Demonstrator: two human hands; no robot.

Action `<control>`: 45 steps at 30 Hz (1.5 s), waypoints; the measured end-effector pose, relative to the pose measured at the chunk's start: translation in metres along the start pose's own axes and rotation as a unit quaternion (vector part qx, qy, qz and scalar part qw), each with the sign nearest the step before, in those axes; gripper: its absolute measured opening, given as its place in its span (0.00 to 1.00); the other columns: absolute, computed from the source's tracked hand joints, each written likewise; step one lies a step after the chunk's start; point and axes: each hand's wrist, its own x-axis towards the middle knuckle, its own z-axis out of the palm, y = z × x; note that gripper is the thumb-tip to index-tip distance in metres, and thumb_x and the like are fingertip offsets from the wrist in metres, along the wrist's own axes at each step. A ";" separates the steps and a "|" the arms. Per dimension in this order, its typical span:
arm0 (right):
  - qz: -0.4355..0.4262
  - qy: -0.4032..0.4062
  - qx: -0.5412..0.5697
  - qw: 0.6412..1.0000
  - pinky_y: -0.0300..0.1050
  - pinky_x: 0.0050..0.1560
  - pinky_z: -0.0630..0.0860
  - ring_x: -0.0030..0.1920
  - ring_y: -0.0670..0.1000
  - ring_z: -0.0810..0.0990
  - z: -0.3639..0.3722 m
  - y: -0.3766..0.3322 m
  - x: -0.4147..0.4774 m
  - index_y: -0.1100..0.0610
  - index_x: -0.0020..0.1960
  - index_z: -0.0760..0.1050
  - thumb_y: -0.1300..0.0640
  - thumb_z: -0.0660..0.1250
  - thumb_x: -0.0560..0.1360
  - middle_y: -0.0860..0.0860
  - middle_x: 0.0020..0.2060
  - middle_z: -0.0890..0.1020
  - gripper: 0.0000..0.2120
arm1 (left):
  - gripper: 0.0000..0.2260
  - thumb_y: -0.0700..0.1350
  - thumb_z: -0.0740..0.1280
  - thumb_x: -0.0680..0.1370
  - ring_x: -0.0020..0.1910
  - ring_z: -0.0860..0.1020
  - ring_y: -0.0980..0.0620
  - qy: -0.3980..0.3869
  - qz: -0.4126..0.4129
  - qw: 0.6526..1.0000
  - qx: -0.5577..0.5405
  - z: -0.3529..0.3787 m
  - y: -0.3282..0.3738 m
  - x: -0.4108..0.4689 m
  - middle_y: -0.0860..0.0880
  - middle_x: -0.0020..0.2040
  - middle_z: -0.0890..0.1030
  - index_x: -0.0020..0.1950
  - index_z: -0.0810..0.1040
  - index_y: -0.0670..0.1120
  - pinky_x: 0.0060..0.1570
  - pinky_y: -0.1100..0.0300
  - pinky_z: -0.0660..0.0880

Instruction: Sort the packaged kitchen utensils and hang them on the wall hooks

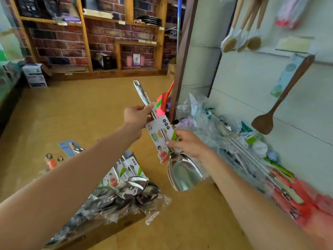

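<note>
A steel spatula [182,173] with a white and green card label [158,132] is held up in the middle of the view, handle pointing up and away. My left hand [137,117] grips the handle above the card. My right hand [188,143] pinches the card's lower edge near the blade. Below, a cardboard box [108,230] holds several more carded steel spatulas [133,184] in clear plastic wrap. On the pale wall panel [243,91] to the right hang a dark wooden spatula [281,98] and wooden-handled brushes [241,38].
A heap of plastic-wrapped utensils [225,134] lies on the floor along the wall, with red packages [297,201] nearer me. Small packaged tools [72,147] lie on the yellow floor at left. Wooden shelves [86,42] against a brick wall stand at the back.
</note>
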 end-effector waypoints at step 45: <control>-0.020 0.615 0.000 0.789 0.32 0.35 0.71 0.31 0.42 0.75 -0.383 0.038 -0.520 0.55 0.38 0.73 0.64 0.72 0.74 0.44 0.28 0.78 0.11 | 0.04 0.46 0.72 0.76 0.45 0.84 0.41 -0.569 0.197 0.797 -0.051 0.547 0.138 -0.444 0.45 0.44 0.85 0.45 0.84 0.45 0.50 0.45 0.81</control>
